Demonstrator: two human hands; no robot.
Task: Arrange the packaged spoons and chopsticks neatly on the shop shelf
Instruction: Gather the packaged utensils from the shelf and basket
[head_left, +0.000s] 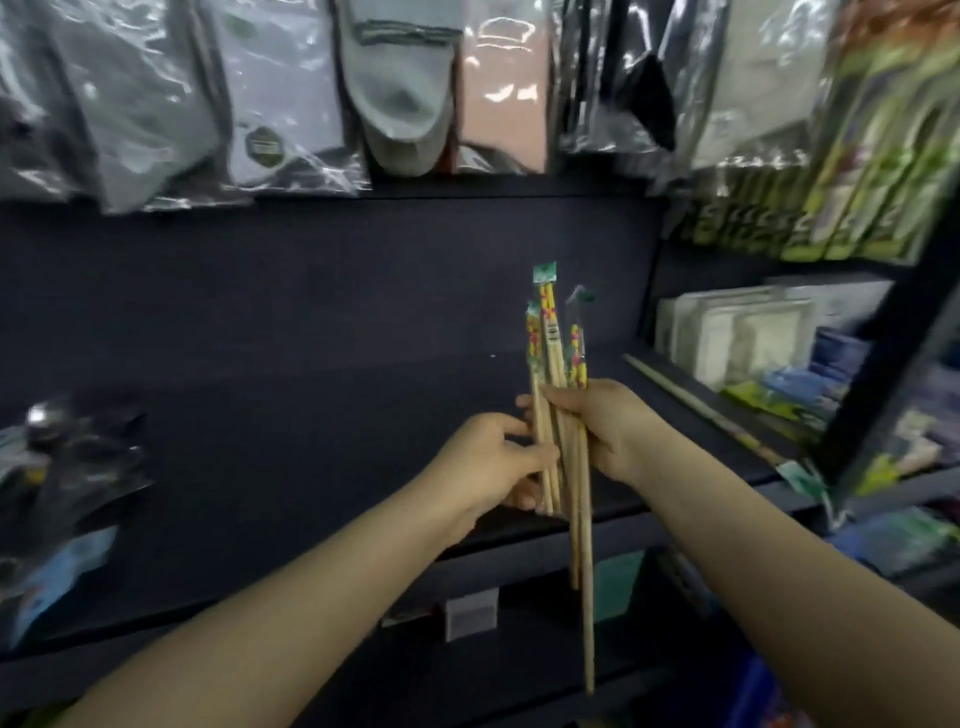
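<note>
Several packs of wooden chopsticks (553, 353) in clear sleeves with green header tags and colourful printed tops stand upright in front of the dark shelf (311, 415). My right hand (602, 426) grips the bundle at its middle. My left hand (488, 462) holds the lower part of the left-hand packs, fingers pinched around them. One longer pair hangs down well below both hands. At the shelf's far left lie shiny packaged spoons (57, 452), blurred.
Bagged socks (395, 93) hang above the shelf. To the right, another rack holds green-carded packs (857, 197), white flat packs (737, 332) and a loose chopstick pack (696, 400) on its shelf edge. Price labels (470, 613) sit on the shelf below.
</note>
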